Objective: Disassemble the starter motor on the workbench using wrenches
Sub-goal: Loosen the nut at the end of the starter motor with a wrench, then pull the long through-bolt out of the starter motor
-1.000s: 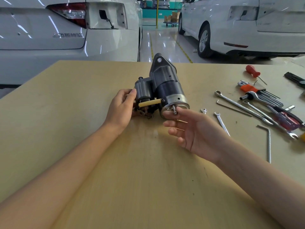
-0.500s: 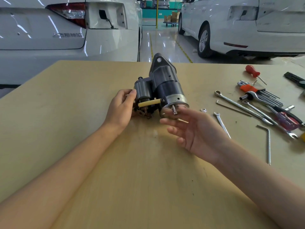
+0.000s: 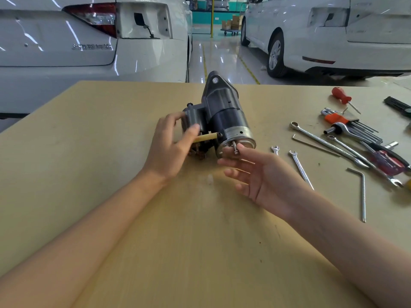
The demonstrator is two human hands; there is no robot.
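Between our hands lies the starter motor (image 3: 224, 121), dark-bodied with a silver end cap. Our left hand (image 3: 171, 147) grips its solenoid side; our right hand (image 3: 260, 174) pinches the protruding bolt (image 3: 235, 148).

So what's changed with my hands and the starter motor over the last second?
The left hand shifted up the solenoid side and its fingers now curl around it. The right hand crept slightly toward the end cap, thumb and fingertip at the protruding bolt. The starter motor and the wrenches stayed put.
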